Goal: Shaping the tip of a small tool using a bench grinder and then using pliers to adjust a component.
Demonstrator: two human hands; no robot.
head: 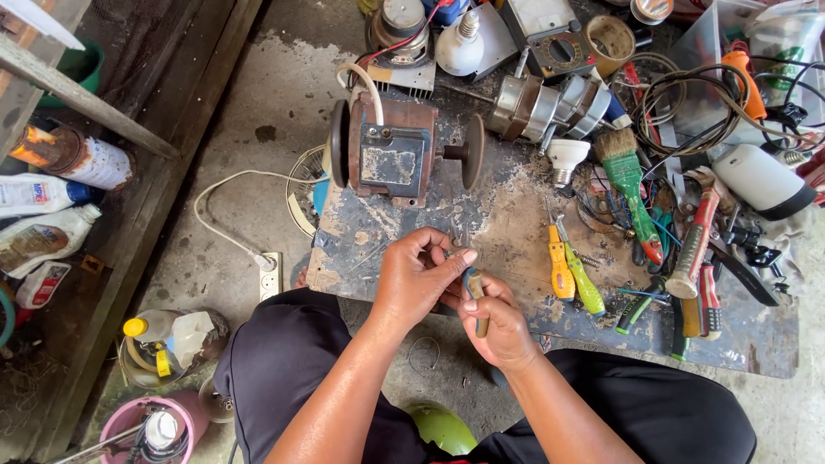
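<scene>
My left hand (417, 279) and my right hand (498, 322) meet over the near edge of a worn metal work board (507, 215). The right hand grips a small tool with a blue and wooden handle (475, 288), held upright. The left hand pinches a small metal part (455, 249) at the tool's upper end with thumb and fingers. What the part is cannot be made out. A rusty bench grinder motor (400, 155) stands on the board just beyond my hands.
Yellow and green screwdrivers (571, 271), a green-handled brush (632, 185), a hammer (700, 236), pliers and coiled wires lie on the board to the right. Light bulbs and motor parts crowd the far edge. A power strip (269, 273), bottles and a pink bucket (142, 425) sit at left.
</scene>
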